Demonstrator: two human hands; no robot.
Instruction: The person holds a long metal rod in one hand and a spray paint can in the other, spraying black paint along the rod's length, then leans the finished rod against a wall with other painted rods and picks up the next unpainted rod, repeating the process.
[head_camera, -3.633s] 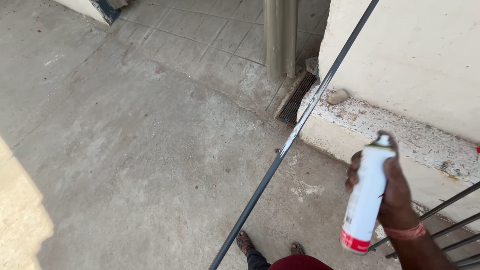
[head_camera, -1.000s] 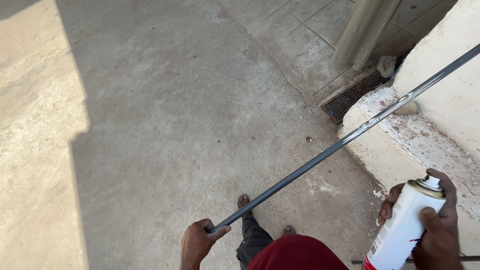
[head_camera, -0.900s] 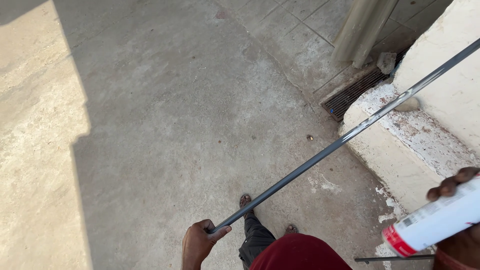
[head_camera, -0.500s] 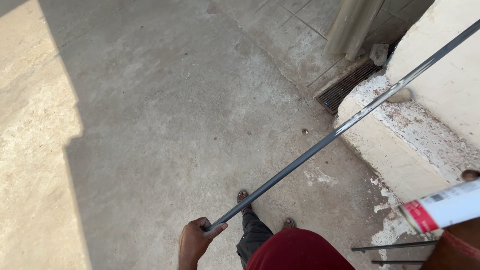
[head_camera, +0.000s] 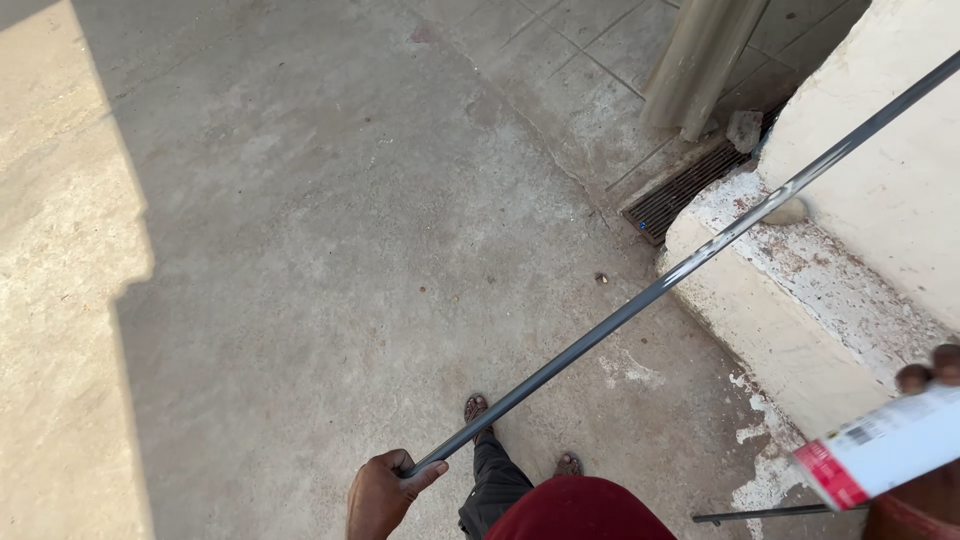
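"Looking down, what is the person holding?"

"The left hand (head_camera: 383, 494) is wrapped around the low end of a long thin grey metal rod (head_camera: 690, 266). The fingers (head_camera: 425, 472) are curled tight on it and the thumb lies on top."

"What does the rod look like?"

"It is straight and very skinny, dark grey, with some shiny pale patches along its upper half. It slants up from the hand at the bottom, goes to the right, and leaves the picture at the top right edge. It crosses over the white chipped concrete ledge (head_camera: 790, 320), but I cannot tell if it touches it."

"And the other hand?"

"The right hand (head_camera: 925, 385) is at the far right edge. Only a few fingertips show. They press on a white spray can with a red band at its bottom (head_camera: 885, 448). The can lies almost sideways, with the red end pointing left. The top of the can is cut off by the edge."

"What else is around?"

"A grey concrete floor (head_camera: 330, 250) is under everything, part in shade and part in sun. A dark metal drain grate (head_camera: 685, 192) sits near the ledge, next to a pale grey pipe (head_camera: 700, 60). A small stone (head_camera: 745, 130) lies by the grate. The person's red clothing (head_camera: 580, 512) and two sandalled feet (head_camera: 476, 408) show at the bottom. Another thin dark rod (head_camera: 770, 514) lies low on the right."
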